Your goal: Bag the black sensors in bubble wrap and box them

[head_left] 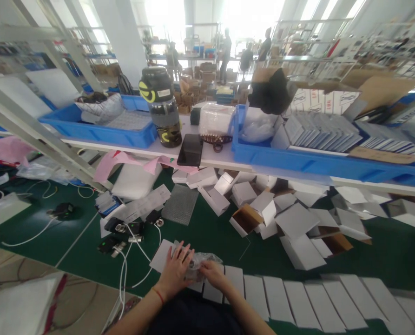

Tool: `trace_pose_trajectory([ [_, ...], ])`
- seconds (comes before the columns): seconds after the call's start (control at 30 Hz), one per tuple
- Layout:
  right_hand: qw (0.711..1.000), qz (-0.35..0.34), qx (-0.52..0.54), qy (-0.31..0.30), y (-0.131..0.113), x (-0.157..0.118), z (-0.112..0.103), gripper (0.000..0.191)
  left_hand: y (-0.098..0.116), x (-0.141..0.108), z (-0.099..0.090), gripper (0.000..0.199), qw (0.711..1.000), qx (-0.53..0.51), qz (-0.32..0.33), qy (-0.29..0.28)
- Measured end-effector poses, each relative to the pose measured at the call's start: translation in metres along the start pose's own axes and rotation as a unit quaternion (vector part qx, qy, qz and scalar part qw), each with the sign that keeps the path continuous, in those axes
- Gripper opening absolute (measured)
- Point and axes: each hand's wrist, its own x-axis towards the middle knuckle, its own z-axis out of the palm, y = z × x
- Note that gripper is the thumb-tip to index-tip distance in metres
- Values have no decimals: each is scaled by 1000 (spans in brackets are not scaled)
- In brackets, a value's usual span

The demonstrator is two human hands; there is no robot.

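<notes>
At the table's front edge, my left hand (178,266) lies with fingers stretched and spread, over the edge of a white box (161,255) and against a crumpled piece of clear plastic wrap (207,258). My right hand (213,272) is closed, fingers pinching the same wrap from the right. Whatever the wrap encloses cannot be made out. Under and beside the hands runs a row of closed white boxes (256,295). Left of my left hand lie black camera-like devices (115,225) with white cables. Behind them is a flat sheet of bubble wrap (180,204).
Open white cartons (298,221) are heaped at the right on the green table (207,232). A shelf (214,161) above holds a phone (190,150), a drink bottle (163,111) and blue trays (123,135). A slanted metal post (54,125) stands left. People (225,56) are far off.
</notes>
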Motion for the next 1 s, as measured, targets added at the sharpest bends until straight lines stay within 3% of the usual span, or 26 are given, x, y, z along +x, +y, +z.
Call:
trace_pose_trajectory([
  [0.13, 997, -17, -30, 68, -6, -2, -16, 28, 1, 30, -7, 36, 997, -52, -54, -28],
  [0.23, 982, -55, -37, 178, -20, -13, -45, 21, 0, 42, -15, 32, 987, -117, -107, -33],
  [0.3, 968, -103, -36, 226, -36, -24, -66, 29, 4, 47, -18, 32, 973, -178, -142, -43],
  [0.47, 967, -212, 16, 138, -69, -42, -102, 41, 29, 63, -21, 34, 917, -351, -155, -105],
  [0.53, 970, -194, 80, 122, -68, -42, -104, 41, 40, 74, -22, 38, 902, -391, -151, -107],
  [0.67, 949, -111, 263, 132, -48, -39, -91, 66, 63, 102, -18, 39, 900, -407, -142, -71],
  [0.8, 893, -45, 430, 128, -35, -42, -89, 77, 94, 131, -4, 38, 931, -347, -114, -20],
  [0.9, 845, -22, 514, 146, -25, -48, -107, 70, 117, 155, 3, 34, 961, -273, -45, 7],
  [1.0, 803, 14, 559, 206, -4, -60, -130, 63, 128, 189, 7, 24, 977, -208, 21, 31],
])
